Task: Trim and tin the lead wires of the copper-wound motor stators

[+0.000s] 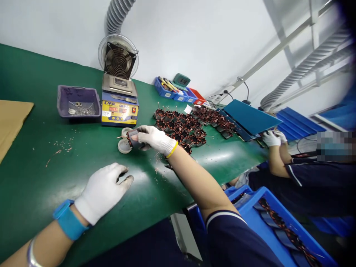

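Note:
My right hand [151, 139], in a white glove, grips a motor stator [135, 139] with a dark metal core and copper wire ends. It holds the stator tilted over two small round white dishes [124, 147], with the wires pointing left toward them. My left hand [104, 189], also gloved, hovers low over the green table with nothing in it; its thumb and fingers are apart and the fingertips are stained dark. Behind the dishes stands a blue and yellow solder pot [119, 109] with a lit red display. Many more stators [180, 126] lie grouped beyond my right hand.
A purple bin [78, 115] with metal scraps stands left of the pot, below a fume fan [120, 61]. Cardboard [12, 118] lies at the far left. Wire bits litter the table. A blue crate [250, 211] of stators is beside me; a co-worker's gloved hands [272, 139] work at right.

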Demonstrator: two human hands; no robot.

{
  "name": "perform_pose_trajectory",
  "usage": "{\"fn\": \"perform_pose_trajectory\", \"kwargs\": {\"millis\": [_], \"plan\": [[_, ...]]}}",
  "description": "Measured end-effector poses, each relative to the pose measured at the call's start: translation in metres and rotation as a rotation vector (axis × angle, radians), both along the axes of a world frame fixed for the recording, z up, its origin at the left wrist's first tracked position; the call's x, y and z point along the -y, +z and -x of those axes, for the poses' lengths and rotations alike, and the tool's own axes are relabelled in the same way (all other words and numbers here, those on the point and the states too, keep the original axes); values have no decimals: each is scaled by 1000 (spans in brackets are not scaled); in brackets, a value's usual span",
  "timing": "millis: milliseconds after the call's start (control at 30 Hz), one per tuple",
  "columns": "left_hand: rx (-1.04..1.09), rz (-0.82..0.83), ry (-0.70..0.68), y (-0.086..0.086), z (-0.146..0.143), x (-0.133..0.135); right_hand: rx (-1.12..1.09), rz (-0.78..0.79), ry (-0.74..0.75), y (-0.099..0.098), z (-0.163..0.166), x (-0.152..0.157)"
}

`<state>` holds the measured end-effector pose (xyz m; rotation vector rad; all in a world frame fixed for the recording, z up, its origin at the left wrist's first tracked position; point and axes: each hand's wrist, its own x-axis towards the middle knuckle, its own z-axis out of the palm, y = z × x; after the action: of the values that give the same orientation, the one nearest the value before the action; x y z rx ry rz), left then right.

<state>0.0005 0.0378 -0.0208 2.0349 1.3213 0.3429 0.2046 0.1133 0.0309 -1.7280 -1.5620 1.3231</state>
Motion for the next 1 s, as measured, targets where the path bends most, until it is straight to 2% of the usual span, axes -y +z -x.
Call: {"fn": "perform_pose_trajectory", "kwargs": {"millis": [233,333,467,533,600,700,833,1000], "plan": [[-69,-4,-36,1,0,-1,137,7,15,-2,4,-5],[-87,-7,-43,3,-1,-1,129,-10,37,-3,2,-4],[-102,-5,-59,6,-1,-1,88,-155,52,9,-1,6],[-107,-2,-64,7,-1,-1,303,-326,32,19,0,14],[-112,0,-66,7,-1,0,629,-487,32,28,4,20],[-124,-3,-66,6,-1,-1,966,-569,135,31,10,23],[-142,-12,-77,6,-1,-2,1093,-550,236,21,14,20],[-182,-24,-99,5,-1,1,1109,-531,244,19,14,23]]}}
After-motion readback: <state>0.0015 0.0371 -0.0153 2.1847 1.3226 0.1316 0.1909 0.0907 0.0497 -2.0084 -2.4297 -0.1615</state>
